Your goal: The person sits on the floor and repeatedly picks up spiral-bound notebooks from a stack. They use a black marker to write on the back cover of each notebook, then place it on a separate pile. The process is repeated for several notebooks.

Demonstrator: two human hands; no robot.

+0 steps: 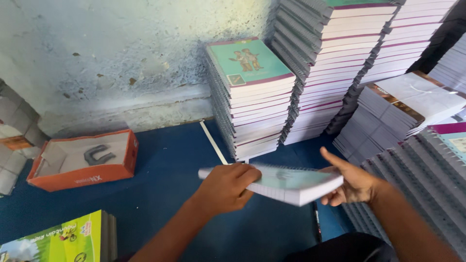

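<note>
I hold a spiral-bound notebook (286,183) with a teal cover flat above the blue floor mat (165,170). My left hand (225,187) grips its left end, fingers curled over the top. Under its right end sits my right hand (352,182), supporting it with the thumb raised. Just beyond the notebook stands a stack of matching teal-covered spiral notebooks (250,92) against the wall.
Taller notebook stacks (335,58) rise at the back right, with lower grey stacks (403,104) and more spiral notebooks (427,179) on the right. An open orange cardboard box (82,160) lies at left. Green-covered books (63,237) sit at the bottom left. A black pen (316,221) lies on the mat.
</note>
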